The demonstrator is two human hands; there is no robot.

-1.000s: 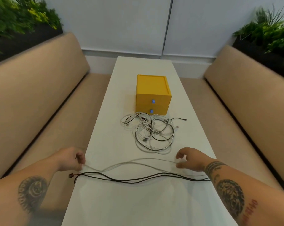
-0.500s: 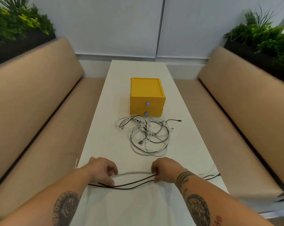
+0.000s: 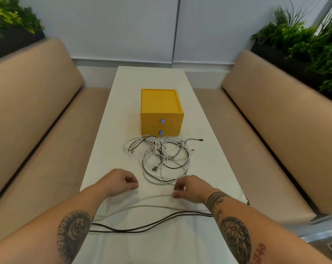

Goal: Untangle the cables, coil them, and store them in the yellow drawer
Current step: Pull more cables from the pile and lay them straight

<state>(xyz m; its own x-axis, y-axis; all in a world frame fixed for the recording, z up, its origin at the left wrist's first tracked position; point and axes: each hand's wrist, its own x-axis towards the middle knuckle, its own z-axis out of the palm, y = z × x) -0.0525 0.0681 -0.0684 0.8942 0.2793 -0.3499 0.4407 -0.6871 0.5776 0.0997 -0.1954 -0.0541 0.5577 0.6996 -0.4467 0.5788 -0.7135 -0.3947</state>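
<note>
**A:** What did the head view give you?

**B:** I saw a long white table (image 3: 127, 103) running away from me between two tan benches, the left bench (image 3: 33, 103) and the right bench (image 3: 275, 115), with plants (image 3: 310, 42) behind the right one. The yellow drawer unit (image 3: 160, 109) stood midway along the table, both drawers closed, each with a small blue pull.

**A:** And the cables?

**B:** The tangle (image 3: 159, 157) of white and black cables lay just near of the unit, one black plug end poking out to the right. Nearer me, a white cable (image 3: 151, 205) and a black cable (image 3: 142, 226) were stretched across the table, left to right, clear of the tangle.

**A:** The hands?

**B:** My left hand (image 3: 119, 181) hovered over the table left of the tangle, fingers curled loosely inward; I couldn't tell whether it held anything. My right hand (image 3: 190, 188) sat just near of the tangle's near edge, fingers curled, fingertips (image 3: 175, 195) down at the white cable. It looked like a pinch, but I couldn't be sure. Both forearms crossed over the black cable.
</note>
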